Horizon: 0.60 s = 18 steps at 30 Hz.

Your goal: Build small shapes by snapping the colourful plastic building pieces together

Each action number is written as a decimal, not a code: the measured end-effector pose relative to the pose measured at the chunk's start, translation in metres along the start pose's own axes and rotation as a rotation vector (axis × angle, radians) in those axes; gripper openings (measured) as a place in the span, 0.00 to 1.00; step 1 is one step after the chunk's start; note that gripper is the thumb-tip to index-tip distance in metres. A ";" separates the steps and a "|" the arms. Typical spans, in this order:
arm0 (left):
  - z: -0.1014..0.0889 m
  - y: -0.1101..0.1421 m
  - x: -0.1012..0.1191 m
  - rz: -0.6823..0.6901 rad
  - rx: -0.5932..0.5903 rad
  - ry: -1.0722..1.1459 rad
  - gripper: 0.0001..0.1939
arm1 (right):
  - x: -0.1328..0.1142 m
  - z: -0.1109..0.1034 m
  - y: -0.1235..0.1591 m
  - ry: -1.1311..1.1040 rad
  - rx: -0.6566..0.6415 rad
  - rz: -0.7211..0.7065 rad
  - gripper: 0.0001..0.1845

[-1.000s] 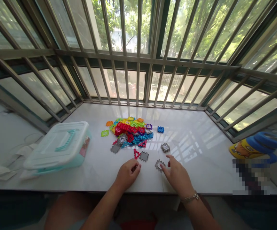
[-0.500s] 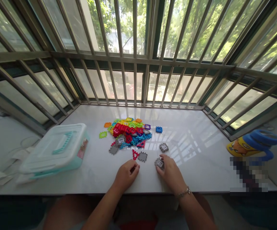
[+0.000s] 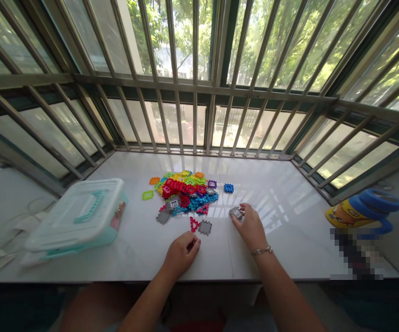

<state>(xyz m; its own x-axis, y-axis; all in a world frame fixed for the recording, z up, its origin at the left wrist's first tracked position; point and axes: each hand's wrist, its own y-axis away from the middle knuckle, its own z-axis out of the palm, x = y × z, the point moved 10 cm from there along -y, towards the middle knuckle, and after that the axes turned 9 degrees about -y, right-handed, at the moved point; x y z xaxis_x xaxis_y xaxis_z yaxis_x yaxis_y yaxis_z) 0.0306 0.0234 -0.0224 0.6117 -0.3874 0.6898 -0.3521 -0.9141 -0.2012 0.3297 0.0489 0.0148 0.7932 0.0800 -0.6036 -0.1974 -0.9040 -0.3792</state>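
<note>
My right hand (image 3: 251, 226) has its thumb and fingers around the edges of a grey interlocking building tile (image 3: 236, 212) with a white window pattern, low over the table. Whether a second grey tile lies beneath it I cannot see. My left hand (image 3: 183, 251) rests on the table near the front edge, fingers curled in, with nothing visible in it. Just beyond that hand lie a red triangular tile (image 3: 194, 224) and a plain grey square tile (image 3: 205, 227), side by side. Farther back is a heap of colourful building tiles (image 3: 185, 189), red, yellow, green, blue and grey.
A blue tile (image 3: 229, 188) lies right of the heap, a green one (image 3: 148, 195) to its left. On the left stands a lidded plastic box (image 3: 75, 216) with a teal handle. At the right are a yellow and blue bottle (image 3: 361, 210) and a blurred-out item. Window bars (image 3: 206, 87) border the table.
My right hand has moved forward with the grey window tile, to where another such tile lay; now only one shows there. My left hand has stayed put.
</note>
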 end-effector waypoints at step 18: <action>0.002 0.000 -0.001 -0.017 -0.028 0.002 0.16 | 0.017 0.018 -0.007 0.056 -0.033 0.040 0.30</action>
<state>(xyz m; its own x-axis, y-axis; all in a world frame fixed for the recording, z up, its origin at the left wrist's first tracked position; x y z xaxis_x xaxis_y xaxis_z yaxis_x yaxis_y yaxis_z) 0.0317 0.0240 -0.0249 0.6165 -0.3717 0.6941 -0.3613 -0.9168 -0.1702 0.3345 0.0641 -0.0054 0.8163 0.0209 -0.5773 -0.2110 -0.9195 -0.3317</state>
